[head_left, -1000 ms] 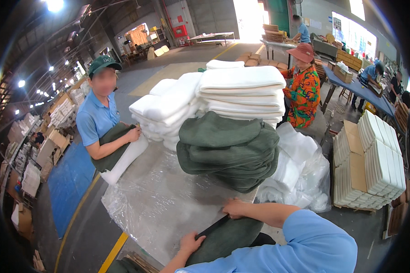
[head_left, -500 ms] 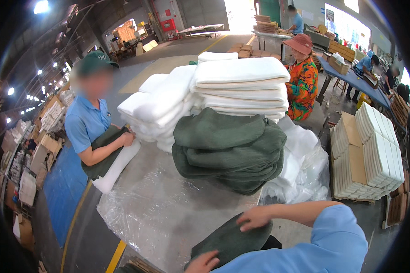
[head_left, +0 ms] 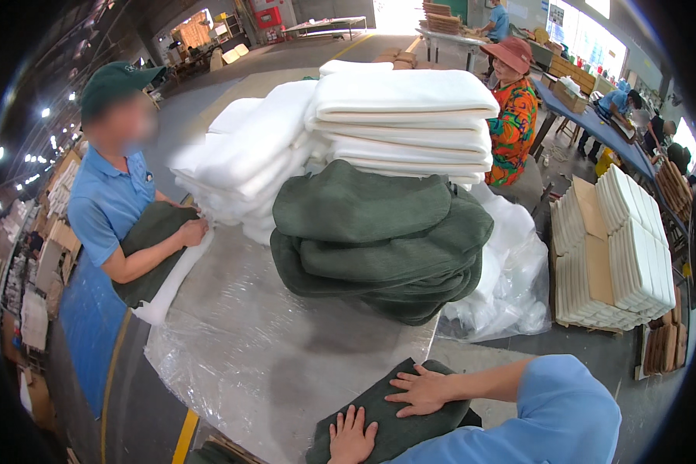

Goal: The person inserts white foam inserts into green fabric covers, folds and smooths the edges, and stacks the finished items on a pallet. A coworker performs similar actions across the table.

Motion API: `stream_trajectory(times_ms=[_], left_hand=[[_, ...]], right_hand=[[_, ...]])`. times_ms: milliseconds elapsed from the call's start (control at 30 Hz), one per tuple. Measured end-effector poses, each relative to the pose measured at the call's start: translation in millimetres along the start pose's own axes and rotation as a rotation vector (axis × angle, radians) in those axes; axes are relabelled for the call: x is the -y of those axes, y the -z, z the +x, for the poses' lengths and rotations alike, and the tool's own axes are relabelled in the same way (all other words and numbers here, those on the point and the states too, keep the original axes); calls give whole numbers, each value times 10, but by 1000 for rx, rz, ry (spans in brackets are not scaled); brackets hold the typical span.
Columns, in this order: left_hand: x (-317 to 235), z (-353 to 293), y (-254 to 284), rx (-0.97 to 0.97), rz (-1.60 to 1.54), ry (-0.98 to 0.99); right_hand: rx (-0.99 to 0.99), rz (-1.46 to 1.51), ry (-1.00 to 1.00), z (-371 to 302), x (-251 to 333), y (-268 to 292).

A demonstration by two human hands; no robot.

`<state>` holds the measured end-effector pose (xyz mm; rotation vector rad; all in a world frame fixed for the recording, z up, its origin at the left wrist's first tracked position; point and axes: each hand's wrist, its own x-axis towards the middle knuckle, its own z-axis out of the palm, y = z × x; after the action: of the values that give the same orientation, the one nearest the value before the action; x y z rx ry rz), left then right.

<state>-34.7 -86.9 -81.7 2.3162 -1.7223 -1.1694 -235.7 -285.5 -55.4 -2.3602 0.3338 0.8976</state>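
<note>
A dark green fabric cover [head_left: 387, 414] lies at the near edge of the table, folded or doubled as far as I can see. My left hand [head_left: 352, 437] rests flat on its left part, fingers spread. Further right, my right hand [head_left: 421, 390] presses on the same cover with its palm down and fingers apart. Beyond my hands stands a heap of dark green covers [head_left: 371, 240], loosely stacked. Right behind it rise thick white folded foam or batting pads [head_left: 402, 100], with another white pile [head_left: 247, 147] to their left.
Clear plastic film covers the table [head_left: 240, 325]. At the left, a co-worker [head_left: 116, 185] handles a green cover over a white pad. Another person [head_left: 514, 116] in a patterned top stands behind the pads. Right of the table are a plastic bag [head_left: 510, 286] and stacked white pads [head_left: 619, 247].
Both my hands have come down flat onto the green cover; the right was raised over it before. The view has shifted slightly. The co-worker at the left has turned toward the table.
</note>
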Motion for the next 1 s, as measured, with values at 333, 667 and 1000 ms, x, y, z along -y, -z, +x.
stream_trajectory(times_ms=[333, 667, 1000], left_hand=[[116, -251, -71, 66, -219, -210], [1128, -774, 413, 89, -136, 90], [785, -770, 342, 86, -498, 519]], right_hand=[[56, 52, 271, 4, 649, -60], [-77, 253, -356, -669, -343, 207], [-22, 691, -541, -370, -366, 118]])
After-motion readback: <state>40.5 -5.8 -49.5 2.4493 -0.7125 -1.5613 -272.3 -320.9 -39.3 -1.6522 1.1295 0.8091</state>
